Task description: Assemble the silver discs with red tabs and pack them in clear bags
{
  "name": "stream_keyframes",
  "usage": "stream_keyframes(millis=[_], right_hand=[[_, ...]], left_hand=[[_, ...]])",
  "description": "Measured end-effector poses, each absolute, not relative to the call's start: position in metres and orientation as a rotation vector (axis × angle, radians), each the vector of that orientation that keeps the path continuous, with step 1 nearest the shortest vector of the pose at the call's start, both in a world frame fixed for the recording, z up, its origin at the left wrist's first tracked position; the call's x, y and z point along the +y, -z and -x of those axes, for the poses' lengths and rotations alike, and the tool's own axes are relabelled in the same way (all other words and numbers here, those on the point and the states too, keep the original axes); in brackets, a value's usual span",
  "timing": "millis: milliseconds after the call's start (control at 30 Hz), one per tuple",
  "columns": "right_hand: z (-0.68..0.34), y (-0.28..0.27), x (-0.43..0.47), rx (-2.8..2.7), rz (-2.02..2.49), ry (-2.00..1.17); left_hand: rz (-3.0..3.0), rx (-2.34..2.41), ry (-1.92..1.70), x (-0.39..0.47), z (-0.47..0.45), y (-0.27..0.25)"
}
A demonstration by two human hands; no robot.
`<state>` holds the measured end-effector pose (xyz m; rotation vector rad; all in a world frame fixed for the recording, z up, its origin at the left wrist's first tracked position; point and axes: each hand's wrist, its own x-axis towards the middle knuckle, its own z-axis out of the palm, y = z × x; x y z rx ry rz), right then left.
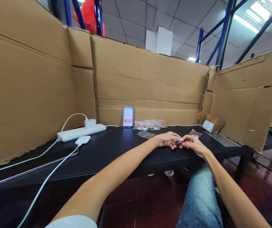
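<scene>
My left hand [169, 139] and my right hand [194, 144] meet over the front part of the black table [117, 148]. Between their fingertips is a small black-and-red item [179, 143], too small to identify. Both hands are closed, pinching it from either side, and the fingers hide part of it. Just behind my right hand lies a clear plastic bag [195, 133] with something small inside. A flat clear bag [146, 134] rests to the left of my left hand. Farther back is a row of clear bags [150, 124] with small red bits showing in them.
A phone-like screen [128, 117] stands against the cardboard wall [150, 79]. On the left are a white power strip [82, 132], a white charger [83, 140], cables and a dark tablet-like device [36, 163]. A small cardboard box [213, 123] sits at the back right.
</scene>
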<state>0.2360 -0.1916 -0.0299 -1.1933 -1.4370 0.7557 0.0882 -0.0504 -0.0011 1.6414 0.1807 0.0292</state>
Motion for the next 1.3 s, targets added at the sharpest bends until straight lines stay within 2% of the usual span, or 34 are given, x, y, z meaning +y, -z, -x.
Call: stream_keyframes(millis=[1300], right_hand=[[-0.2415, 0.0381, -0.1831, -1.309, 1.238, -0.605]], left_hand=[[-1.718, 0.223, -0.18, -0.0582, -0.096, 0.0076]])
